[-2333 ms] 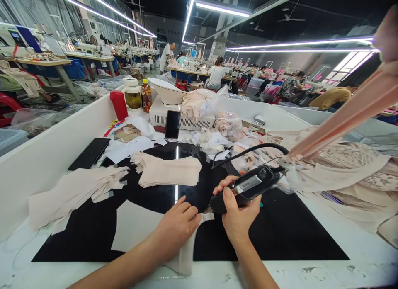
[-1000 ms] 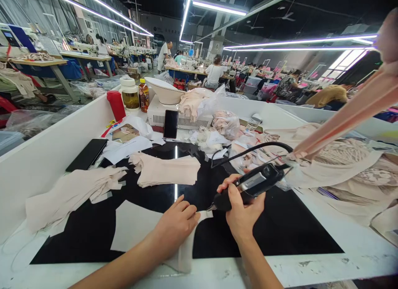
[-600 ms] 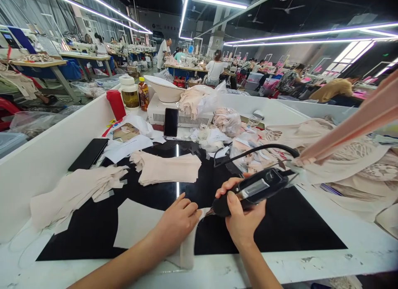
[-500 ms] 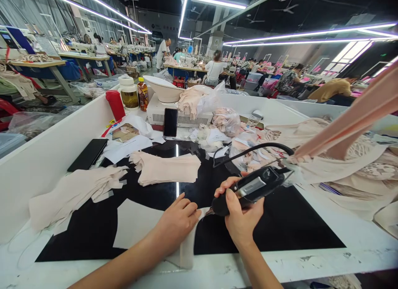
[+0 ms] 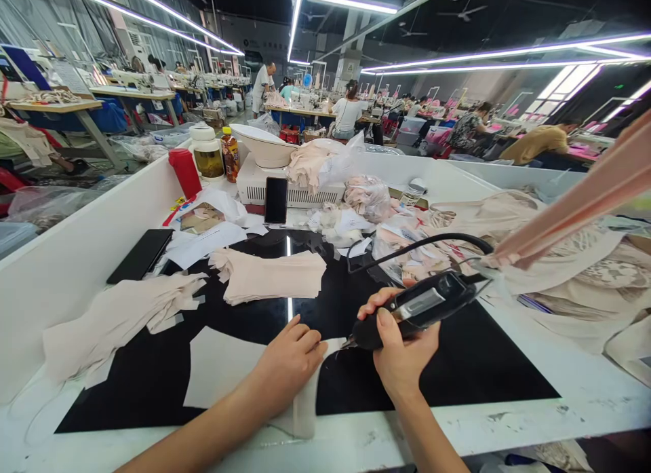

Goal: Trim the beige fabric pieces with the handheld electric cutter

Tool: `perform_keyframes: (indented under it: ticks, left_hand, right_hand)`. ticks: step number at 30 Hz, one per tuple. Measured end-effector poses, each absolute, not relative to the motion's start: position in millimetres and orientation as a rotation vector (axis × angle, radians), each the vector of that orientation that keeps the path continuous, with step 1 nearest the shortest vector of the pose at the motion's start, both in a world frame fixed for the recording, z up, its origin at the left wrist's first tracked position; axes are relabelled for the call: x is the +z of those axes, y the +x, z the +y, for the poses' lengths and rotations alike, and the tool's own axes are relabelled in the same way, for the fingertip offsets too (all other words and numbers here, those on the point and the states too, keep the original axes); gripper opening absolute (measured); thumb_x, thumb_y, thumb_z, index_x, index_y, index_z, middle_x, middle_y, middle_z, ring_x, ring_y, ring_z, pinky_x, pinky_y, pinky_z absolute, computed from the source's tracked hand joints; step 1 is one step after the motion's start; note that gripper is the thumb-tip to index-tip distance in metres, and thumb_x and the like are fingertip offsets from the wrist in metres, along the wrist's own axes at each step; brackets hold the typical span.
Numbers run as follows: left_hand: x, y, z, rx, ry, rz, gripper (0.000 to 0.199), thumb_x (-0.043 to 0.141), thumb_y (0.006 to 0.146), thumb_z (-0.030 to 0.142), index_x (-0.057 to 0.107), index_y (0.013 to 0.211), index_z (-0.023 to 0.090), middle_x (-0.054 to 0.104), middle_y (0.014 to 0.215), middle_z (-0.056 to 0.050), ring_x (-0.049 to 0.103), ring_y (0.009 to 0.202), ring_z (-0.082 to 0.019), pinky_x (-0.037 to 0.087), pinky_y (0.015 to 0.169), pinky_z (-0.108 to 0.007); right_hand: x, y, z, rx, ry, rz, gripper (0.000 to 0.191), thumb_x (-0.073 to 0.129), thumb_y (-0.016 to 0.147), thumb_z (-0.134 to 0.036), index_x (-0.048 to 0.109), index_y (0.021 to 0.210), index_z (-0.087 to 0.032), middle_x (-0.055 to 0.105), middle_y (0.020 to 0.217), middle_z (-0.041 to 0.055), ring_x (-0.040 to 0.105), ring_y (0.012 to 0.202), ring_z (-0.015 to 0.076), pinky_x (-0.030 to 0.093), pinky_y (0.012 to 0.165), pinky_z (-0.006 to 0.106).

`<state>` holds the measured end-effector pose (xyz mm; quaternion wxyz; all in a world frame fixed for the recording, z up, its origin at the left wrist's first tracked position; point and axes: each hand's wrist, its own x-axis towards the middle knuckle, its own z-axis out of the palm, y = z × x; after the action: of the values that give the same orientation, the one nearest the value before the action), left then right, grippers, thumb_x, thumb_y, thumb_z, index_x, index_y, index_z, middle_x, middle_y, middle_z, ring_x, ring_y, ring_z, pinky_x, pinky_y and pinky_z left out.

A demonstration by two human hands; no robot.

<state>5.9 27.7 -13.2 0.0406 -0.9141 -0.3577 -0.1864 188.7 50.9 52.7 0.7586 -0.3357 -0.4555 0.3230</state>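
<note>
A black handheld tool (image 5: 420, 310) with a cable is gripped in my right hand (image 5: 404, 354), its thin tip pointing left at the narrow end of a pale fabric piece (image 5: 218, 368). My left hand (image 5: 292, 361) presses on that piece, fingers bent and close together; whether it pinches anything underneath is hidden. The fabric lies on a black board (image 5: 488, 364), partly under my left forearm. Beyond my left hand sits a stack of pale pink cut pieces (image 5: 274, 276). Another pale stack (image 5: 112, 320) lies at the left.
A phone (image 5: 276, 200) leans against a white scale (image 5: 249, 181) at the back. Bottles, a red container (image 5: 184, 173) and bagged scraps (image 5: 366, 196) stand around it. Pink fabric strips (image 5: 580, 195) hang to the tool's rear. Piled fabric (image 5: 574, 273) covers the right side.
My right hand and the tool have moved slightly right, and the tool's tip has shifted right along the fabric's narrow end. My left hand stays nearly in place. The view has shifted slightly.
</note>
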Motion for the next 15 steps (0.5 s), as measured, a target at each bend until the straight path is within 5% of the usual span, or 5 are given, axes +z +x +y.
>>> perform_keyframes:
  ticks: [7,15]
  left_hand:
    - [-8.5,4.0,29.0,-0.591,-2.828,-1.098,0.018,0.059,0.100,0.006,0.062,0.114,0.017,0.063,0.101,-0.003,0.061,0.093,-0.021,0.047,0.113,-0.049]
    - [22.2,1.0,6.9,-0.567,-2.922,-1.344,0.013,0.061,0.099,0.006,0.057,0.097,0.018,0.061,0.099,-0.003,0.061,0.090,-0.020,0.055,0.081,-0.033]
  right_hand:
    - [49.7,186.7,51.7,0.686,-0.760,-1.007,0.043,0.076,0.088,-0.017,0.057,0.124,-0.031,0.068,0.090,-0.0043,0.066,0.065,0.0115,0.059,0.063,0.029]
    - [57.5,183.7,39.8,0.657,-0.834,-1.008,0.046,0.079,0.083,-0.016,0.057,0.122,-0.028,0.069,0.085,-0.0055,0.065,0.059,0.0111,0.059,0.059,0.027]
